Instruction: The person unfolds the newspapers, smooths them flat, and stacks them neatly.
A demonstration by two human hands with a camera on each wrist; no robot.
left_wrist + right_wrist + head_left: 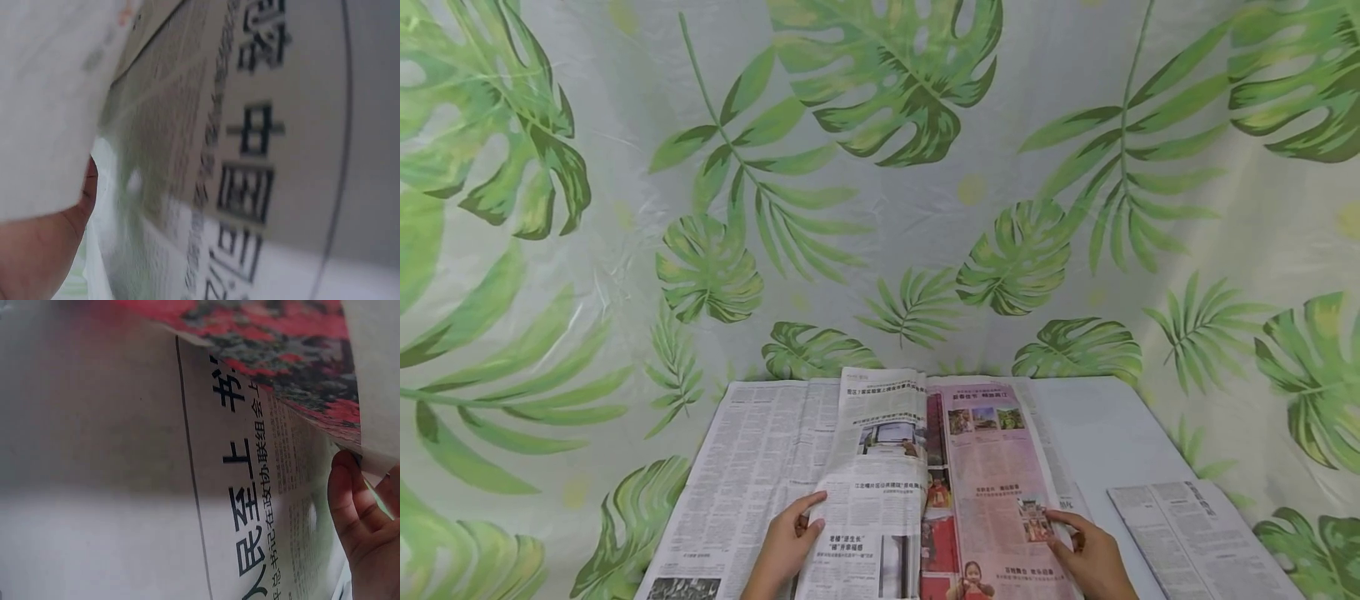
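Note:
An open newspaper (880, 500) lies in front of me, its narrow folded pages raised a little at the outer edges. My left hand (790, 537) pinches the left edge of the black-and-white page. On the other side, my right hand (1090, 558) pinches the right edge of the pink page (992, 475), which carries small colour photos. In the left wrist view, a lifted white sheet (50, 112) hides most of the left fingers. The right wrist view has the right fingers (344, 487) at the edge of a sheet with red flowers (294, 337), above a printed page.
More newspaper sheets (745, 450) spread out under the left side. A separate folded newspaper (1187, 533) lies at the right on the pale tabletop (1097, 425). Behind the table hangs a leaf-patterned sheet (910, 225).

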